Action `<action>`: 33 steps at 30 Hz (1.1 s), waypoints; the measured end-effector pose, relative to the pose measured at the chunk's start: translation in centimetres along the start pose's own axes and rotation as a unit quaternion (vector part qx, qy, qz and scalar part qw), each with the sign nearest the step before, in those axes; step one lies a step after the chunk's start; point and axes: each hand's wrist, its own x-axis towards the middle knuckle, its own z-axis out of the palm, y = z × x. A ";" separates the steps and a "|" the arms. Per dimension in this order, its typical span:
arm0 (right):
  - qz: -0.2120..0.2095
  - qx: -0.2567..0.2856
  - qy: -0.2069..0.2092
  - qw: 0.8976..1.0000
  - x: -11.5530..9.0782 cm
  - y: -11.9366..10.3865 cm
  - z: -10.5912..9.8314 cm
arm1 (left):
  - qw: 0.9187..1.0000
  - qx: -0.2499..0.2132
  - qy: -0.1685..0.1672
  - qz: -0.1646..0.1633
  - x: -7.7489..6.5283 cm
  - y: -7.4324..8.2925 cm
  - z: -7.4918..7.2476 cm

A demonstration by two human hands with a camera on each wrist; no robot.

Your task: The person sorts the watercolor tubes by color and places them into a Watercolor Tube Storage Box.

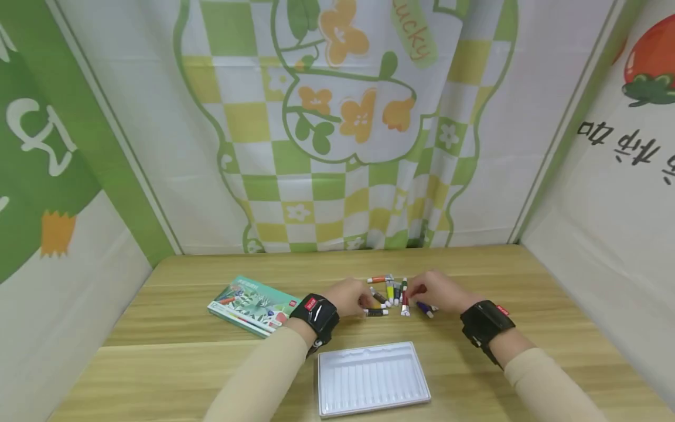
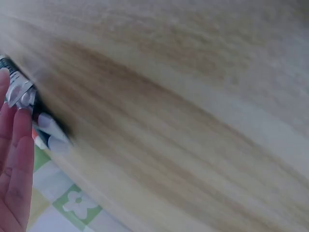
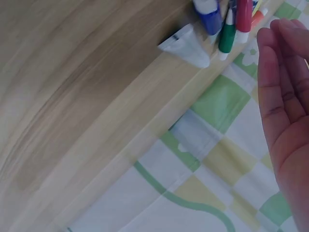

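Note:
Small paint tubes [image 1: 390, 291] with white caps lie in a loose cluster on the table between the two hands. At its left side, my left hand [image 1: 348, 298] pinches the crimped silver end of a paint tube [image 2: 20, 92]; a black tube [image 1: 377, 312] and a yellow-orange one lie at its fingertips. My right hand [image 1: 439, 291] hovers at the right side, fingertips close together beside a red tube [image 1: 405, 302]; nothing shows between them in the right wrist view. Near it lie a green tube [image 3: 226, 41], a blue-purple tube [image 3: 211, 18] and a white tube [image 3: 187, 47].
A white tray [image 1: 371, 405] with narrow slots stands on the table in front of the hands. To the left lies a green illustrated box [image 1: 253, 302], partly behind the left wrist. A patterned curtain [image 1: 343, 193] hangs along the table's far edge.

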 end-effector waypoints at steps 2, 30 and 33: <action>0.006 0.002 0.004 1.000 0.0 0.0 -0.2 | 1.000 0.007 -0.001 -0.001 0.2 -0.1 0.0; 0.100 0.005 0.039 0.994 -0.6 2.5 0.0 | 0.994 -0.033 -0.069 -0.072 -3.6 -2.3 -3.0; 0.114 0.006 0.041 0.993 -1.0 2.9 0.2 | 0.990 -0.034 -0.093 -0.099 -3.6 -2.2 -3.1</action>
